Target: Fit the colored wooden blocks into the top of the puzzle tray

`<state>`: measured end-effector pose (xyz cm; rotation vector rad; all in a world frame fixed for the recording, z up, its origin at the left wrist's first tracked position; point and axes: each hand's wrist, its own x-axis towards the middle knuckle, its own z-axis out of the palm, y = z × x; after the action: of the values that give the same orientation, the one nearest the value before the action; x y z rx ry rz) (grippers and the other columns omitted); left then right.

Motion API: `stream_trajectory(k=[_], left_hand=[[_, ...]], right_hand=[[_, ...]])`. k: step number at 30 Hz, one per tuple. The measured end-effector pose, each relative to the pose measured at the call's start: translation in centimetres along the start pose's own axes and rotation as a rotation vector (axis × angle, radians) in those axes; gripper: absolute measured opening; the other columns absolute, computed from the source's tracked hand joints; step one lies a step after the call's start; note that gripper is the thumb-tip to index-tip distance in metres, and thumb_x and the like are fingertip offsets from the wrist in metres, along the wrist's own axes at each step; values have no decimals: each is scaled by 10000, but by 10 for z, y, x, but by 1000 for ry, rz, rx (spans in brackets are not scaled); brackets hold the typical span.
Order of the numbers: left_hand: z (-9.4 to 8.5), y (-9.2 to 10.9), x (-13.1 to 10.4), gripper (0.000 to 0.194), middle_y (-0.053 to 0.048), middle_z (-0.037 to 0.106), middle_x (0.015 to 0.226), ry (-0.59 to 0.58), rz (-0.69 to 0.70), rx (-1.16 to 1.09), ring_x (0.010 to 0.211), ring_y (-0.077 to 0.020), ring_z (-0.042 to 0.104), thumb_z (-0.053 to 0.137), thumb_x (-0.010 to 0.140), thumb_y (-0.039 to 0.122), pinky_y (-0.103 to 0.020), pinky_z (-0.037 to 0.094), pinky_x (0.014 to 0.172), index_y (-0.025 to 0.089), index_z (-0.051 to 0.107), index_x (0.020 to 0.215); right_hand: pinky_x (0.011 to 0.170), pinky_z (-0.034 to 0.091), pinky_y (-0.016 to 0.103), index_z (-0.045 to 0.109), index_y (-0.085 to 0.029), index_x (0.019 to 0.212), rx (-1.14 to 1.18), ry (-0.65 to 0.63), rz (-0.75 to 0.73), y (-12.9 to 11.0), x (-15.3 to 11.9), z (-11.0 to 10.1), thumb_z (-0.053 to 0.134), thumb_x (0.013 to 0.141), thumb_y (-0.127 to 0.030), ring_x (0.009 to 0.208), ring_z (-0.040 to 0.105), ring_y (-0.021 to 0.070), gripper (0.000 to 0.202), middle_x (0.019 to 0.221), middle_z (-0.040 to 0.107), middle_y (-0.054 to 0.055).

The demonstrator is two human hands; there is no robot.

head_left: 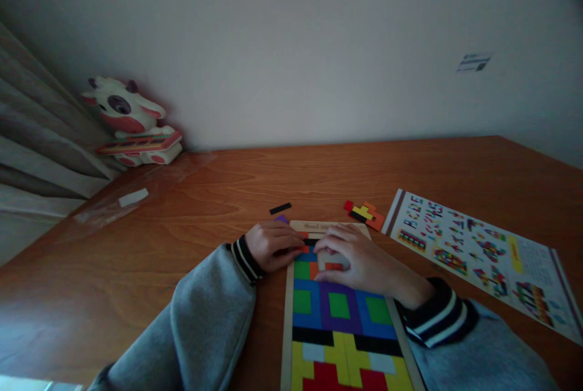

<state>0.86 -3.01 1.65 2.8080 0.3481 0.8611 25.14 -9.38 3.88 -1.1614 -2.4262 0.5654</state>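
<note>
A wooden puzzle board (286, 342) lies lengthwise in front of me, filled over its near part with flat coloured blocks in blue, green, purple, yellow, black, white and red. My left hand (272, 246) rests at the board's upper left edge, its fingers closed at a small orange block (305, 249). Over the upper part of the board arches my right hand (364, 260), thumb and fingers apart with the tips touching down among the blocks. Beneath its palm, bare wood and another orange block (333, 266) show. The right hand hides part of the upper rows.
Beyond the board lie a black strip (280, 208) and a partly hidden purple block (282, 218). Several loose blocks (364, 214) cluster by a printed pattern sheet (483, 257) on the right. A cow toy (136, 124) stands at the back left of the table (218, 190), near a curtain (40, 136).
</note>
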Motion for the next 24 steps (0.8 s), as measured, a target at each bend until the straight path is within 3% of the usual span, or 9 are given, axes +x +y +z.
stream_trajectory(k=[5, 13, 16, 19, 22, 24], left_hand=[[0, 0, -1, 186, -86, 726, 1039, -3, -3, 5, 931, -168, 682, 617, 847, 201, -295, 560, 856, 155, 687, 1012], [0, 1, 1, 181, -95, 730, 1009, 10, 8, 12, 920, -169, 684, 602, 859, 210, -301, 563, 849, 156, 685, 1011], [-1, 1, 1, 184, -93, 730, 1008, 12, 12, 26, 924, -167, 684, 605, 855, 207, -296, 565, 850, 156, 684, 1014], [-1, 2, 3, 172, -91, 739, 971, 37, 26, 45, 904, -168, 690, 615, 845, 198, -288, 573, 835, 146, 685, 993], [-2, 3, 3, 162, -87, 742, 953, 51, 36, 53, 890, -167, 694, 623, 840, 196, -288, 575, 835, 144, 685, 980], [-1, 3, 3, 155, -87, 742, 947, 53, 37, 54, 886, -164, 695, 615, 846, 199, -286, 574, 834, 147, 687, 974]], right_hand=[[898, 405, 398, 657, -240, 941, -28, 78, 17, 3, 0, 0, 550, 905, -441, 942, 563, 207, 231, 939, 651, 36], [896, 415, 417, 640, -230, 943, -58, 111, 26, -1, 1, 7, 627, 825, -516, 970, 561, 231, 310, 966, 646, 48], [857, 442, 389, 636, -225, 913, -50, 157, 27, 3, 2, 5, 598, 863, -466, 916, 582, 213, 249, 920, 647, 42], [788, 475, 352, 629, -214, 911, -49, 361, 148, 25, 0, -3, 470, 945, -363, 846, 609, 198, 220, 883, 649, 54], [839, 479, 411, 632, -188, 1026, -170, 581, 291, 57, -3, -10, 477, 927, -376, 927, 616, 254, 263, 981, 664, 107], [864, 471, 448, 647, -175, 1058, -248, 592, 338, 76, -5, -10, 500, 907, -403, 953, 614, 283, 310, 1023, 665, 130]])
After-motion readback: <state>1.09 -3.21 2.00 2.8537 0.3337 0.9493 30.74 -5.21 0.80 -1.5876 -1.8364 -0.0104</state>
